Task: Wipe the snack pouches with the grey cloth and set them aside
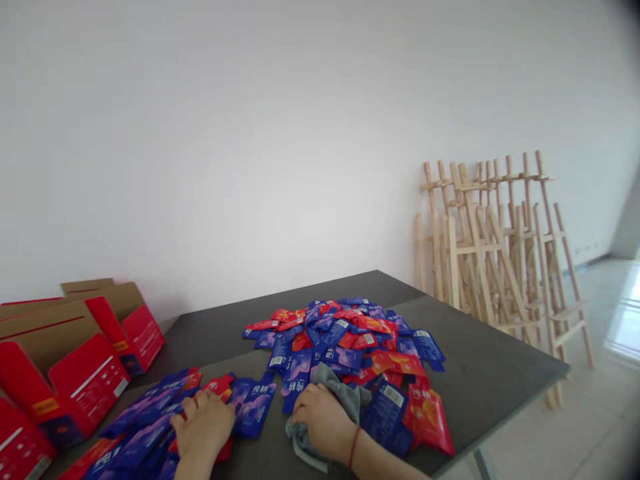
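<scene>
My right hand (pixel 323 415) is closed over a crumpled grey cloth (pixel 345 393) that lies against the near side of a pile of packets. My left hand (pixel 205 423) rests on blue and red packets (pixel 140 437) at the lower left, its fingers apart and partly bent. One blue packet (pixel 253 403) lies flat between my hands. Beyond the cloth spreads a larger heap of blue and red packets (pixel 330 337). A red packet (pixel 429 417) and a dark blue packet (pixel 385 410) sit just right of the cloth.
Red cardboard boxes (pixel 90 383) with raised brown flaps stand along the left side. The dark table (pixel 480 360) ends at a right edge above a pale floor. Several wooden easels (pixel 480 253) lean by the white wall (pixel 280 147).
</scene>
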`<state>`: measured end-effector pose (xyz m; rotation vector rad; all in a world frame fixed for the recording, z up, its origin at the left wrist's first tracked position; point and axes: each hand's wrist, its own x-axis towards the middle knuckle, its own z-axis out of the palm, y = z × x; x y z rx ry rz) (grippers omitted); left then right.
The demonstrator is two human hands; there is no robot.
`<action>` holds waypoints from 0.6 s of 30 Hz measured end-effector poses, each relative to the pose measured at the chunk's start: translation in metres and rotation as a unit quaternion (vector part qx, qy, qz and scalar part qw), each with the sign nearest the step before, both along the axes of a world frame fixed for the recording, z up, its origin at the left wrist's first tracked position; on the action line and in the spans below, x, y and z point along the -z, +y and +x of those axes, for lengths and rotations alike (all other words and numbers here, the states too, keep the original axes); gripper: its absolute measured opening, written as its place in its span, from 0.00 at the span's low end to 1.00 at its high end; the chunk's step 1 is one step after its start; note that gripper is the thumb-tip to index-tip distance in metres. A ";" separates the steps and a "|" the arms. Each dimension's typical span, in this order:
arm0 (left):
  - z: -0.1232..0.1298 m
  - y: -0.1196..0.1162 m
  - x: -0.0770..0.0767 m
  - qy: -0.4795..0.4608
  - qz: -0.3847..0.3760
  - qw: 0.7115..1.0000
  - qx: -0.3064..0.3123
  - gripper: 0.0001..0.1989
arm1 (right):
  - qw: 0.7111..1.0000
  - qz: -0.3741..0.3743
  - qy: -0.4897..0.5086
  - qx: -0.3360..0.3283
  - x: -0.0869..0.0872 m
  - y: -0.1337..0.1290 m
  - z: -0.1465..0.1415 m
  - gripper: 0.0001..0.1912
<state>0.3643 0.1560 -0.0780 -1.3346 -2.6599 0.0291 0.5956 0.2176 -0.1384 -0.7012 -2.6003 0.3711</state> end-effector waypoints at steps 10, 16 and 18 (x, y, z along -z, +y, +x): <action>0.076 0.048 0.006 -0.141 0.042 0.967 0.209 0.30 | 1.000 -0.004 0.020 0.008 -0.008 -0.002 0.002 0.10; 0.088 0.060 0.023 -0.203 0.069 0.952 0.220 0.30 | 1.000 0.011 0.026 0.004 -0.009 -0.003 0.002 0.07; 0.081 0.058 0.025 -0.236 0.074 0.943 0.223 0.30 | 0.999 0.009 0.033 0.010 -0.008 -0.003 0.002 0.07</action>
